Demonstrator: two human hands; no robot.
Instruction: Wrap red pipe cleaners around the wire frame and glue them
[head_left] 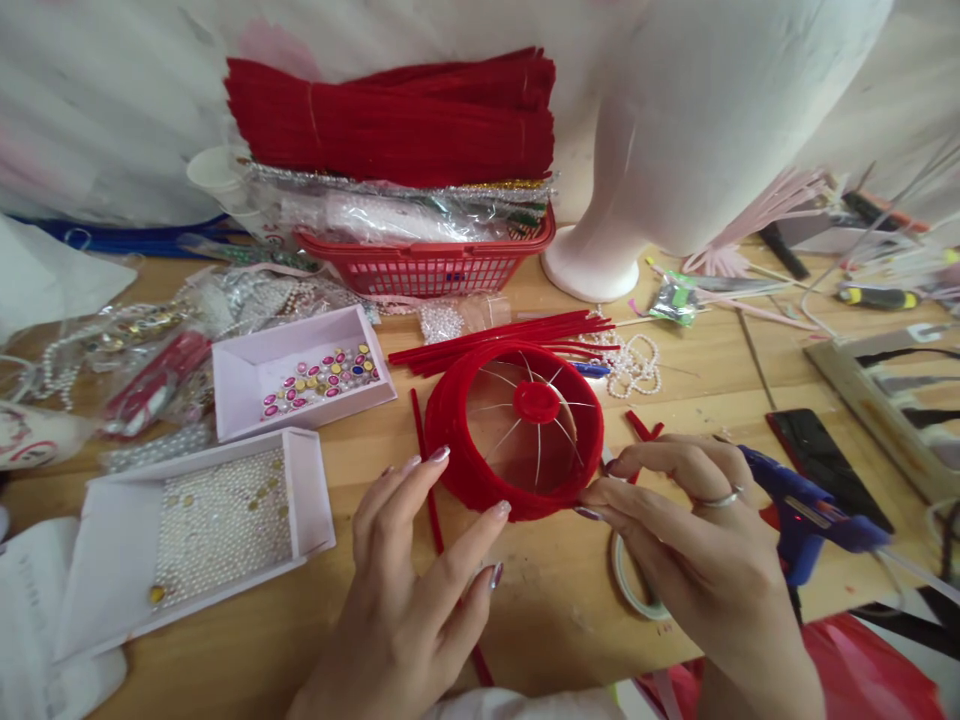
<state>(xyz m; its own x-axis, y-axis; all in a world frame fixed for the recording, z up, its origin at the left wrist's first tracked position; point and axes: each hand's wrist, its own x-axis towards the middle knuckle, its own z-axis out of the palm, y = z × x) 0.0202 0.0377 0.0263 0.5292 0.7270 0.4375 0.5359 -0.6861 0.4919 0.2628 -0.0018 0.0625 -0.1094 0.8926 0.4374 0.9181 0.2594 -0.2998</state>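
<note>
A round frame wrapped in red fuzzy pipe cleaners [450,425] stands on the wooden table, with thin wires running like spokes to a red disc [536,403] in its middle. My left hand [420,570] has its fingers spread, the fingertips resting against the frame's near left side. At the near right edge my right hand [682,530] pinches the frame's red rim between thumb and fingers; the exact spot is partly covered by the fingertips. A short red pipe cleaner piece [643,427] lies just beyond the right hand. Under that hand are scissors, seen by a pale green handle [634,590].
Loose red pipe cleaners [510,338] lie behind the frame. Left stand a box of gems [247,385] and a box of pearls [112,540]. A red basket [435,270] and white mannequin head [675,120] stand behind. Right are a blue glue gun [806,510] and phone [829,465].
</note>
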